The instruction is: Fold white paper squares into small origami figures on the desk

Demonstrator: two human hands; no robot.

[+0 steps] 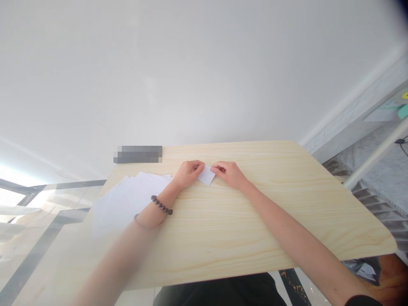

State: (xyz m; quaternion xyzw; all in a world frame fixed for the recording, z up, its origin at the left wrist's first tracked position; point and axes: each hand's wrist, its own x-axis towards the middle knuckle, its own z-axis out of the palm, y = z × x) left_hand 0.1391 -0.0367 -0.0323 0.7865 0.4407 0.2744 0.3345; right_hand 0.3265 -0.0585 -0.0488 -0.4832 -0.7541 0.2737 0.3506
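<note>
A small folded piece of white paper (206,176) is held low over the table, or on it, near the middle; which of the two I cannot tell. My left hand (188,173) pinches its left edge between thumb and fingers. At its upper right corner, my right hand (230,173) closes thumb and forefinger on the paper, with the other fingers curled in. A dark bead bracelet (162,205) and a thin bangle circle my left wrist. Several loose white sheets (127,202) lie fanned out beside my left forearm, which partly covers them.
The pale wooden table (255,238) stands against a white wall (204,76). A blurred dark grey oblong (138,154) lies at its far left corner. To the right, past the table edge, runs a light-coloured rail (376,157). A dark bag (366,270) sits below at the lower right.
</note>
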